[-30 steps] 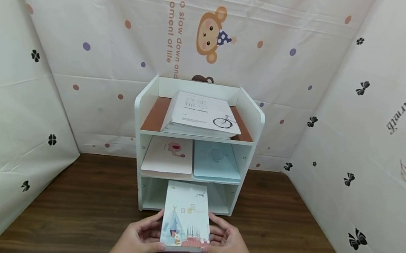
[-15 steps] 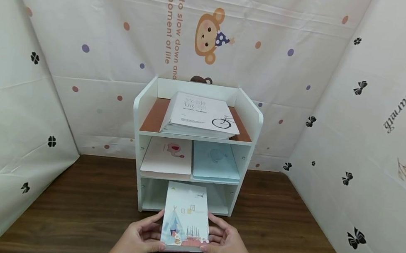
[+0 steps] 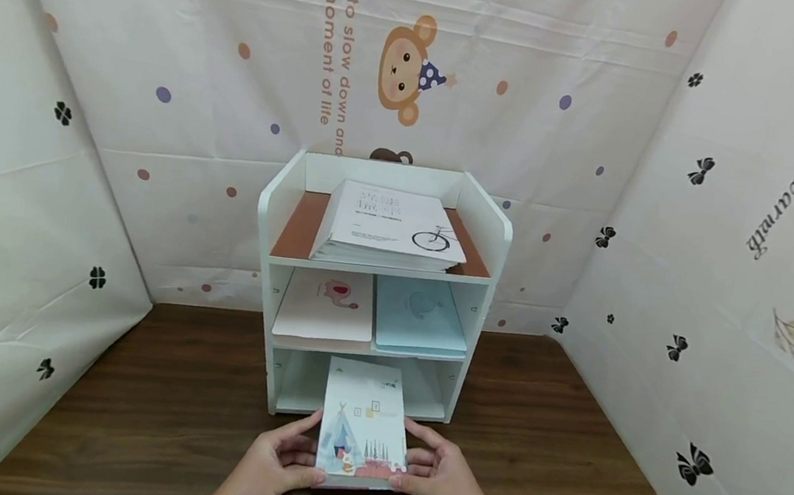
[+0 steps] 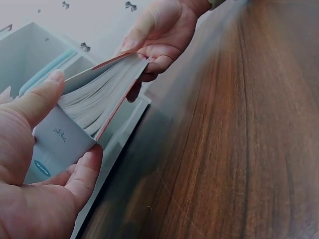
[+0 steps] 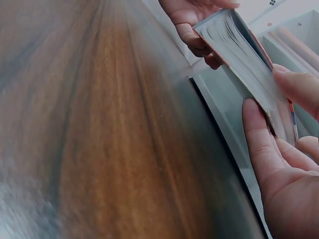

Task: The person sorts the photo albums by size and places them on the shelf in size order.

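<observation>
A thick book (image 3: 365, 424) with a pale cover, a blue tent and pink print is held between both hands before the shelf's bottom compartment. My left hand (image 3: 273, 462) grips its left near corner, thumb on top and fingers below; in the left wrist view that thumb (image 4: 42, 99) lies by the spine. On the other side, my right hand (image 3: 444, 481) pinches the right near corner, its thumb (image 5: 299, 87) on the cover. White page edges (image 5: 244, 59) fan slightly. The book's far end overlaps the compartment opening; whether it touches the shelf floor is hidden.
The white three-level shelf (image 3: 263, 289) stands on a dark wooden table (image 3: 164, 417). A stack of white books (image 3: 392, 226) lies on its top level. Pink (image 3: 327, 305) and light-blue books (image 3: 422, 316) lie side by side in the middle. Patterned cloth (image 3: 223, 97) encloses the table.
The book's near edge has shifted very slightly toward the shelf, with both hands keeping their hold. The head view has drifted a little; the shelf and other books stay put.
</observation>
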The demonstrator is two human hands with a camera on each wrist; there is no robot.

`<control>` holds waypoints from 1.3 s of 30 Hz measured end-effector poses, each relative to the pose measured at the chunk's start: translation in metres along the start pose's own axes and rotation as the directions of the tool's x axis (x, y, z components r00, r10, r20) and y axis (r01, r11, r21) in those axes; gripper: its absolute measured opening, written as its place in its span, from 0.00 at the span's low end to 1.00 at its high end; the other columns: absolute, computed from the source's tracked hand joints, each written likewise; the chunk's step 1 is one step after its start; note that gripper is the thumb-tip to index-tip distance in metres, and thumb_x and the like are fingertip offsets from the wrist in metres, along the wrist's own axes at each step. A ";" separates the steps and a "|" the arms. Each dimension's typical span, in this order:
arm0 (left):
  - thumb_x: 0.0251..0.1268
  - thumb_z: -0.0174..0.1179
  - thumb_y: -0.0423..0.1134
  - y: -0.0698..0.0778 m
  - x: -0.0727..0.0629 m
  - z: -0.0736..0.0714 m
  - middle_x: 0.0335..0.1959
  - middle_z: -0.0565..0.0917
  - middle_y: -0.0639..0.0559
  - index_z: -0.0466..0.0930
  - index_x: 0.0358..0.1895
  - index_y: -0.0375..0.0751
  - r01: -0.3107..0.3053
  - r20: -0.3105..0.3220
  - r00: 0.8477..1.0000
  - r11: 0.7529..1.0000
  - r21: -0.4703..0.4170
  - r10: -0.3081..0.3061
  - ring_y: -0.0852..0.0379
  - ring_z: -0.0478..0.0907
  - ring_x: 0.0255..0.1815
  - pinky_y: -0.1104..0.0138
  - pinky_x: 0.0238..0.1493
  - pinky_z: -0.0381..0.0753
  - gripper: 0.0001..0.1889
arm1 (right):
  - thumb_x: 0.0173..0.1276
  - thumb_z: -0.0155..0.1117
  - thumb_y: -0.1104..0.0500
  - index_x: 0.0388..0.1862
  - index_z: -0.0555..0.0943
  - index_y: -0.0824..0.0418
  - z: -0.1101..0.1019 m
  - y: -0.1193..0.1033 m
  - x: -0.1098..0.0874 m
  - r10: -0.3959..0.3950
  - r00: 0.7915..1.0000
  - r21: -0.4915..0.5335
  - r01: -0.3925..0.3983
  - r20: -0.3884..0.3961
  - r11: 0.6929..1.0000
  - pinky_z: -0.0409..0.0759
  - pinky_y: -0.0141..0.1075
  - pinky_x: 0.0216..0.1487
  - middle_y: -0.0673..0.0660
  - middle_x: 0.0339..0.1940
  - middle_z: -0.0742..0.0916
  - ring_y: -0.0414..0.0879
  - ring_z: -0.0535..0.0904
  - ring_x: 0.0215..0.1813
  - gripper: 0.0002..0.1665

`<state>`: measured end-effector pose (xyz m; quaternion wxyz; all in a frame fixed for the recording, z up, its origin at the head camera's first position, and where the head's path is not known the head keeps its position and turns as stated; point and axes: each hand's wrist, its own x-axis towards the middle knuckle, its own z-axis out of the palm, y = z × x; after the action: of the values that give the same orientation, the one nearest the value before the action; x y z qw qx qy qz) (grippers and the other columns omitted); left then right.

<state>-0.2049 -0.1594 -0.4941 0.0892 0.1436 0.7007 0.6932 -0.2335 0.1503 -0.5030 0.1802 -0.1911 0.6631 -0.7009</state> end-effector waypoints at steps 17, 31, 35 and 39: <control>0.56 0.77 0.36 -0.008 0.010 -0.003 0.53 0.83 0.37 0.60 0.78 0.35 0.037 -0.012 0.999 0.998 0.047 -0.036 0.51 0.82 0.49 0.71 0.45 0.86 0.48 | 0.62 0.77 0.65 0.80 0.59 0.70 -0.002 0.009 0.004 0.048 0.998 0.012 -0.048 -0.034 0.999 0.89 0.37 0.46 0.66 0.48 0.90 0.47 0.89 0.45 0.52; 0.58 0.76 0.39 -0.008 0.016 -0.006 0.57 0.82 0.37 0.60 0.79 0.36 0.070 -0.004 0.998 0.995 0.076 -0.070 0.51 0.81 0.51 0.71 0.44 0.86 0.47 | 0.63 0.76 0.64 0.79 0.62 0.70 -0.005 0.009 0.007 0.093 0.995 0.009 -0.093 -0.040 0.996 0.90 0.41 0.48 0.67 0.50 0.90 0.50 0.89 0.48 0.49; 0.58 0.76 0.40 -0.009 0.018 -0.006 0.56 0.82 0.38 0.61 0.79 0.36 0.074 -0.009 0.997 0.994 0.083 -0.074 0.52 0.81 0.51 0.71 0.44 0.85 0.46 | 0.64 0.76 0.65 0.78 0.61 0.72 -0.006 0.009 0.009 0.090 0.996 0.014 -0.090 -0.026 0.996 0.90 0.41 0.48 0.68 0.50 0.90 0.50 0.89 0.48 0.49; 0.58 0.76 0.41 -0.010 0.018 -0.006 0.54 0.83 0.39 0.61 0.78 0.36 0.073 -0.012 0.997 0.993 0.093 -0.072 0.52 0.81 0.51 0.72 0.43 0.85 0.46 | 0.63 0.76 0.65 0.78 0.62 0.72 -0.007 0.009 0.011 0.103 0.994 0.017 -0.103 -0.023 0.995 0.90 0.42 0.48 0.67 0.49 0.90 0.51 0.89 0.48 0.49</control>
<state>-0.2251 -0.1595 -0.5030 0.1046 0.1191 0.7374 0.6566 -0.2460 0.1502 -0.5120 0.2096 -0.1468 0.6686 -0.6982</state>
